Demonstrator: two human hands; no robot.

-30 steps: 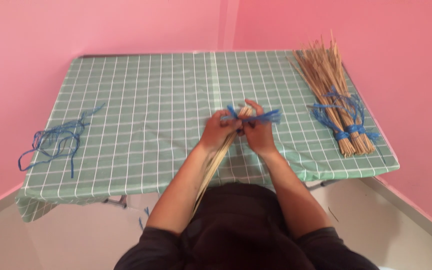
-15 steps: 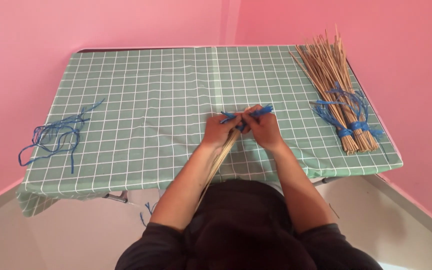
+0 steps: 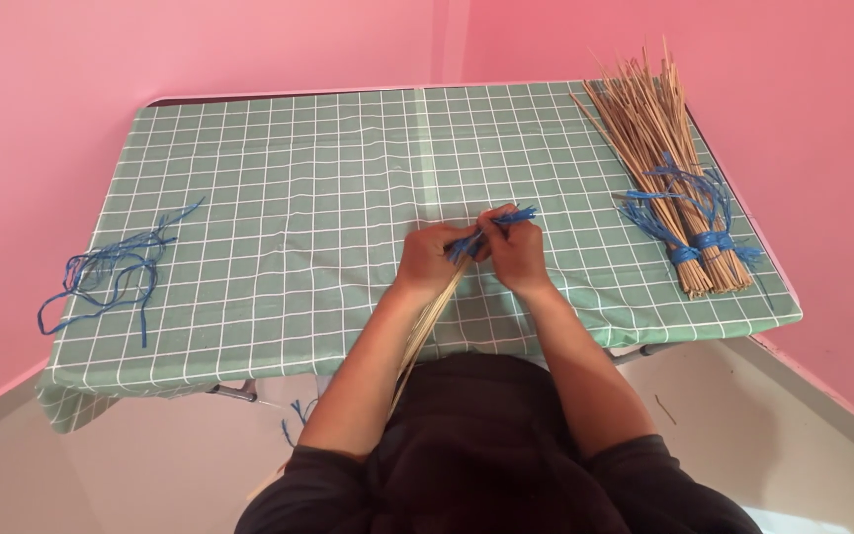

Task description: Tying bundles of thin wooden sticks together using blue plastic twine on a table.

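While both hands meet over the middle of the green checked tablecloth [image 3: 279, 198], I see my left hand [image 3: 429, 259] clenched around a thin bundle of sticks [image 3: 427, 316] and my right hand [image 3: 518, 255] pinching blue string [image 3: 491, 225] at its top. Tied stick bundles [image 3: 679, 188] lie far right, loose blue strings [image 3: 111, 272] far left.

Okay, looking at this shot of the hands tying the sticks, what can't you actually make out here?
- Head view: how the blue string runs round the stick bundle; the left hand and right hand cover it.
- Head view: the bundle's near end, hidden behind the person's dark head and arms.
- Head view: knots on the tied bundles, too small to read.
- Head view: the table's legs, hidden under the checked cloth.
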